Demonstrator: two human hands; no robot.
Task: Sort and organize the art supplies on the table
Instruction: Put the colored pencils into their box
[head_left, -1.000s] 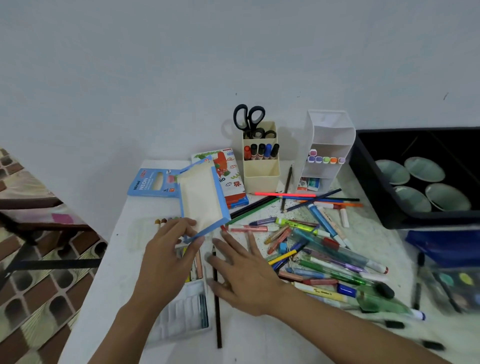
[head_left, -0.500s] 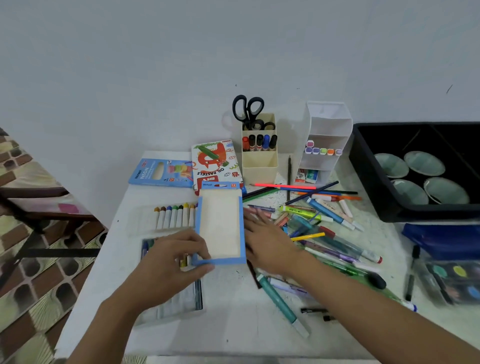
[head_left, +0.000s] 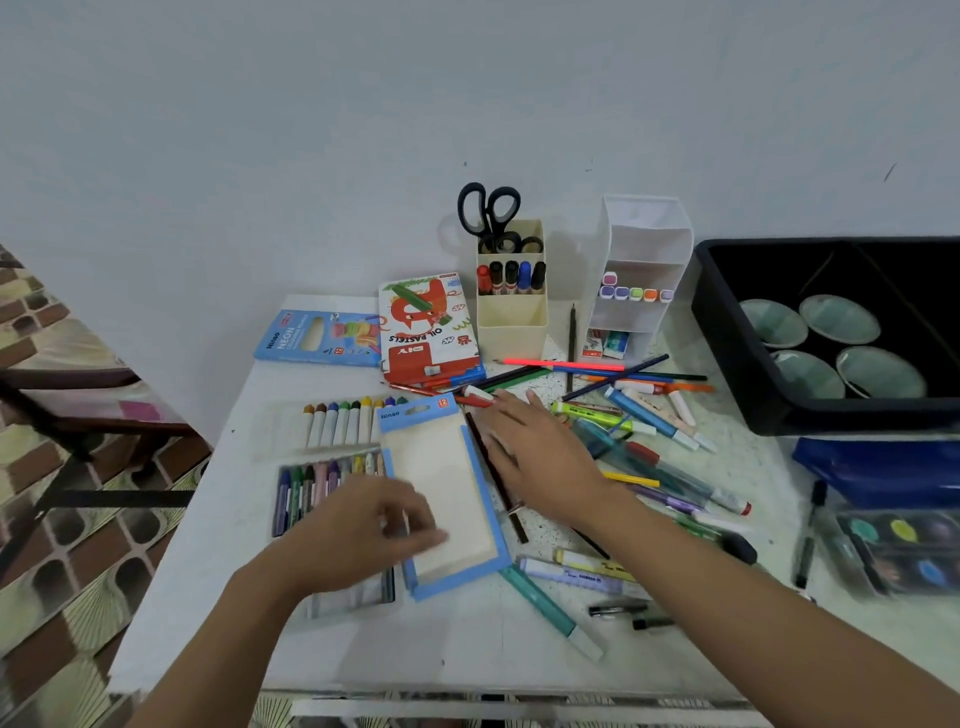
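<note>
At frame centre the blue-edged box (head_left: 441, 488) lies on the table (head_left: 467, 660). The blurred left hand (head_left: 363, 530) curls over its lower-left edge; whether it grips cannot be told. The right hand (head_left: 535, 457) lies flat, fingers spread, beside it among scattered pens (head_left: 649, 418).

a plain pale wall (head_left: 311, 130) rises above patterned floor tiles (head_left: 78, 561).

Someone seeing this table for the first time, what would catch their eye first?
Probably the jumble of pens and markers spread out right of centre, and the blue-edged box lying open mid-table under the blurred left hand, with the right hand flat beside it. At the back, black scissors stick up from a cream holder, and a black bin of green plates sits at far right.
</note>
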